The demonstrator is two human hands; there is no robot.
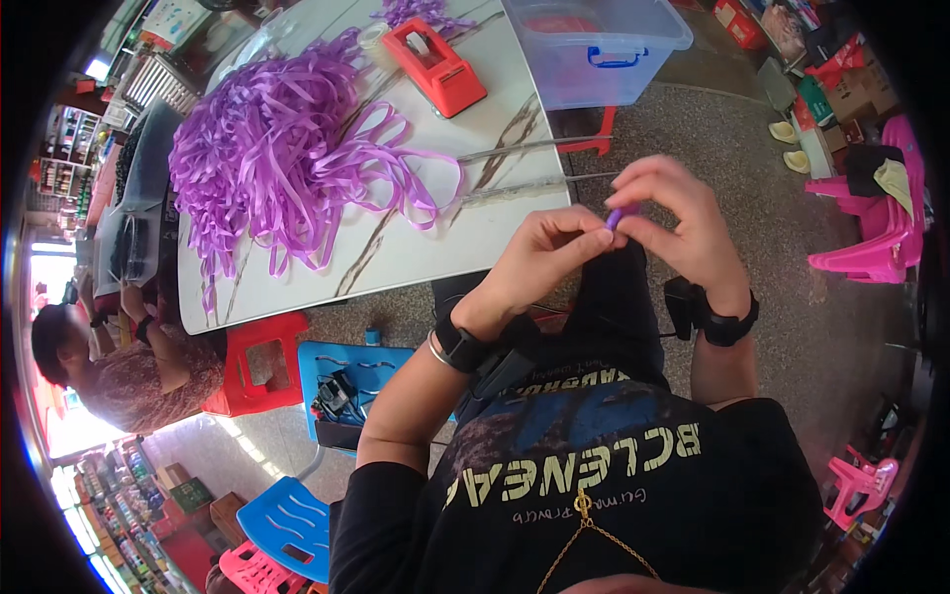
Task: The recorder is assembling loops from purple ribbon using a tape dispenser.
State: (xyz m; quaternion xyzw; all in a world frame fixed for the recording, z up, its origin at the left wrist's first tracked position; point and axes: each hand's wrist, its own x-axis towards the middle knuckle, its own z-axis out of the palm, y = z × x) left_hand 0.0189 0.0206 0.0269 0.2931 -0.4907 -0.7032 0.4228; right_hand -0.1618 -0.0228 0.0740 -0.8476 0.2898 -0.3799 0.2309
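Both hands meet just past the table's right edge, in front of my body. My left hand (pixel 539 255) pinches a small purple piece (pixel 616 217) between thumb and fingers; it looks like tightly wound ribbon. The thumb and fingertips of my right hand (pixel 683 226) close on the same piece from the other side, its upper fingers curved and slightly blurred. On the table to the left lies a big tangled heap of purple ribbon (pixel 272 148), with loose loops (pixel 406 178) trailing toward my hands.
A red tape dispenser (pixel 435 69) stands on the marble-patterned table (pixel 396 262). Beyond its right edge is a clear plastic tub (pixel 584 84). A blue stool (pixel 371 371) holding a small device stands at left, near a seated person (pixel 129 376). Pink chairs (pixel 871 233) stand at right.
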